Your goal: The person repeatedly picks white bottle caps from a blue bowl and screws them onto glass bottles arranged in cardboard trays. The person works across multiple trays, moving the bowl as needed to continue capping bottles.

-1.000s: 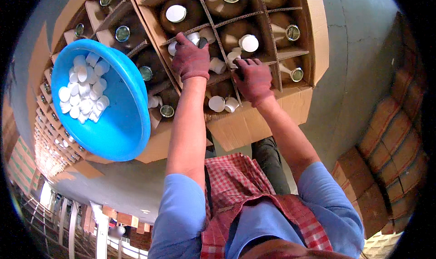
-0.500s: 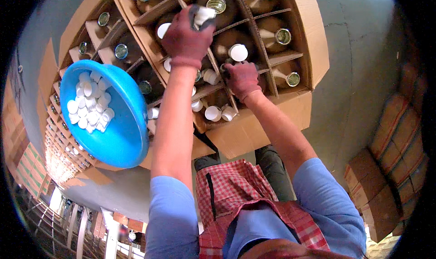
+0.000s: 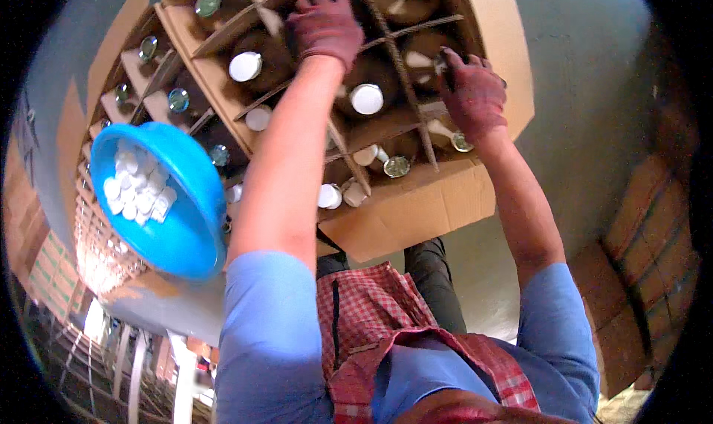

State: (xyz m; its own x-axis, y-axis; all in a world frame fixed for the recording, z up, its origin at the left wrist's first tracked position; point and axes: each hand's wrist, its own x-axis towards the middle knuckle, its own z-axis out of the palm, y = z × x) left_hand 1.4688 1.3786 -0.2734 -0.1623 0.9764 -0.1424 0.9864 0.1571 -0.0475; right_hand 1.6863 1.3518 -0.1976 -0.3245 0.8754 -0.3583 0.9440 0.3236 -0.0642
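Observation:
A divided cardboard box (image 3: 416, 216) holds clear glass bottles, some with white caps. My left hand (image 3: 324, 28), in a dark red glove, reaches into a far-middle compartment, its fingers curled down over where a bottle stands. Whatever lies under those fingers is hidden. My right hand (image 3: 475, 95), gloved alike, bends its fingers over a bottle mouth in the right column; the mouth and anything in the grip are hidden. Between the hands stands a bottle with a white cap (image 3: 366, 99). Another white cap (image 3: 246, 66) is left of my left forearm. An uncapped bottle (image 3: 396, 167) sits near the front flap.
A blue basin (image 3: 186, 234) of loose white caps (image 3: 137, 186) rests tilted on the boxes at left. Further divided boxes with bottles (image 3: 178, 99) extend leftward. Stacked brown cartons (image 3: 616, 312) stand at the right, beyond the grey floor (image 3: 579, 127).
My left hand has moved farther into the box, and the white caps it held no longer show. My right hand has shifted right to another bottle. The whole view has shifted slightly.

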